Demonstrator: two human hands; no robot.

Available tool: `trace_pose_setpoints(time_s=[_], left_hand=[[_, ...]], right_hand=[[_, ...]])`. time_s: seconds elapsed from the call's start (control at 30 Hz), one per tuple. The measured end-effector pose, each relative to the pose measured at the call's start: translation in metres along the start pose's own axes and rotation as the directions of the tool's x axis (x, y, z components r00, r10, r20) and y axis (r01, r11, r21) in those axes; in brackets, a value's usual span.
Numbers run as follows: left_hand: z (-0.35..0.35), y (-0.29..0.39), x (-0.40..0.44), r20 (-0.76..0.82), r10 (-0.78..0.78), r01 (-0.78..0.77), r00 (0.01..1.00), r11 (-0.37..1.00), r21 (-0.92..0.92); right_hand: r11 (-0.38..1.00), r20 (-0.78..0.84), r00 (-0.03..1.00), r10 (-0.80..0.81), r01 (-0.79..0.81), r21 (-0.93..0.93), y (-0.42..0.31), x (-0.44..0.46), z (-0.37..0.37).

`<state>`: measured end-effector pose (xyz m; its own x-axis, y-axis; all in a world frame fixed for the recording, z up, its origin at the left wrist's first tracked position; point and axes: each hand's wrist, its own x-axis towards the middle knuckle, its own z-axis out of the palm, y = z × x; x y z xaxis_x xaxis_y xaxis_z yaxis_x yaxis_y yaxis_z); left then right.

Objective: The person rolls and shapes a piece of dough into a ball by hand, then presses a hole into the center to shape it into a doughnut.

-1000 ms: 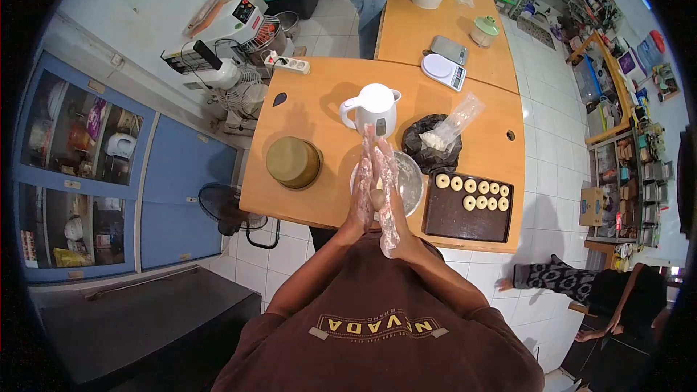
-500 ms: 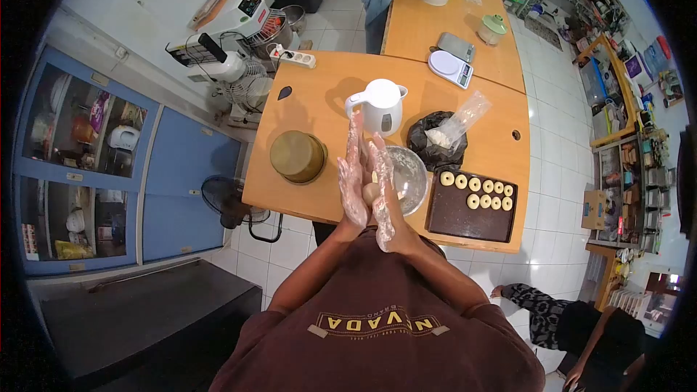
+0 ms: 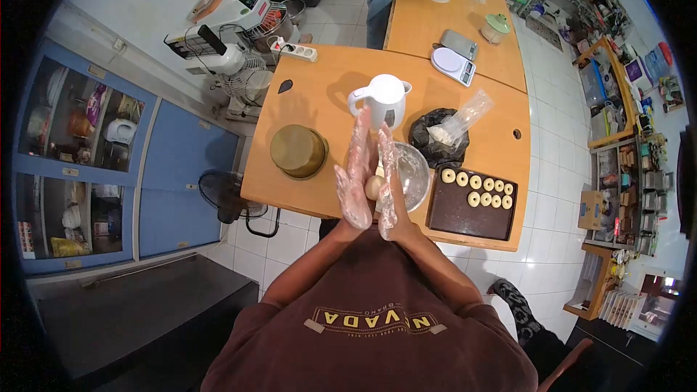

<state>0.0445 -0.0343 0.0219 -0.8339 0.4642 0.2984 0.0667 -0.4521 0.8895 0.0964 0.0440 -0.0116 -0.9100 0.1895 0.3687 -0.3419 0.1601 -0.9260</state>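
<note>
Wooden surface [image 3: 327,76] is carrying bowl [image 3: 417,185], with tray [image 3: 461,221] right of bowl. Dough ball [image 3: 375,187], round, no long axis, is sitting between left hand [image 3: 356,181] and right hand [image 3: 390,189], appearing over bowl's left side; both hands are opening flat, fingers straight, palms sandwiching it, neither clearly nearer.

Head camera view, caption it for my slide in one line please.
Floury left hand and right hand hold a dough ball between them, near a tray of ten dough rings.
</note>
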Motion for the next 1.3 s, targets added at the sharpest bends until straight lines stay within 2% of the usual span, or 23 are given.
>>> trace_pose_setpoints(time_s=[0.17, 0.27, 0.3, 0.43, 0.53, 0.57, 0.67, 0.7, 0.8, 0.83, 0.93, 1.07, 1.2, 1.3], left_hand=[[-0.006, 0.001, 0.010, -0.068, -0.181, 0.164, 0.981, 0.966, -0.198], [-0.017, -0.032, -0.013, 0.006, -0.251, 0.245, 0.968, 0.938, -0.245], [-0.012, -0.029, -0.014, 0.036, -0.186, 0.189, 0.982, 0.962, -0.197], [-0.030, -0.019, -0.022, 0.149, -0.155, 0.162, 0.977, 0.986, -0.035], [-0.045, 0.000, -0.007, 0.135, -0.089, 0.098, 0.987, 0.993, -0.058], [-0.048, 0.005, -0.002, 0.121, -0.082, 0.097, 0.989, 0.988, -0.123], [-0.059, 0.019, 0.013, 0.028, -0.095, 0.098, 0.995, 0.989, -0.108], [-0.063, 0.018, 0.013, 0.008, -0.136, 0.136, 0.991, 0.979, -0.150], [-0.076, 0.007, 0.007, 0.020, -0.208, 0.209, 0.978, 0.967, -0.144], [-0.079, -0.003, 0.003, 0.022, -0.182, 0.184, 0.983, 0.970, -0.161], [-0.093, -0.009, -0.004, 0.130, -0.222, 0.238, 0.966, 0.963, -0.124], [-0.101, 0.008, 0.003, 0.216, -0.133, 0.161, 0.967, 0.980, -0.118], [-0.115, 0.019, 0.023, 0.204, -0.063, 0.100, 0.977, 0.979, -0.178], [-0.128, 0.025, 0.034, 0.187, -0.100, 0.125, 0.977, 0.984, -0.126]], right_hand=[[0.997, 0.036, 0.998, -0.046, 0.048, -0.054, -0.013, -0.002, 0.013], [0.992, 0.016, 0.998, -0.056, 0.058, -0.116, -0.009, 0.003, 0.011], [0.989, 0.007, 0.998, -0.063, 0.064, -0.131, -0.006, 0.006, 0.010], [0.989, -0.025, 0.999, -0.038, 0.034, -0.144, -0.003, 0.018, 0.013], [0.995, -0.028, 0.999, -0.025, 0.022, -0.098, 0.002, 0.023, 0.032], [0.998, -0.031, 0.999, -0.028, 0.026, -0.061, 0.005, 0.024, 0.040], [0.996, -0.011, 1.000, 0.015, -0.016, -0.087, 0.006, 0.020, 0.059], [0.983, 0.029, 0.998, 0.048, -0.042, -0.176, -0.001, 0.021, 0.060], [0.986, 0.036, 0.999, 0.001, 0.005, -0.169, -0.006, 0.033, 0.068], [0.997, -0.021, 1.000, 0.007, -0.008, -0.070, -0.002, 0.036, 0.074], [0.993, -0.081, 0.996, -0.035, 0.025, -0.113, 0.008, 0.045, 0.076], [0.990, -0.137, 0.989, -0.055, 0.037, -0.133, 0.018, 0.054, 0.084], [0.991, -0.133, 0.990, -0.040, 0.023, -0.130, 0.016, 0.052, 0.102], [0.993, -0.114, 0.992, -0.053, 0.040, -0.113, 0.017, 0.047, 0.120]])
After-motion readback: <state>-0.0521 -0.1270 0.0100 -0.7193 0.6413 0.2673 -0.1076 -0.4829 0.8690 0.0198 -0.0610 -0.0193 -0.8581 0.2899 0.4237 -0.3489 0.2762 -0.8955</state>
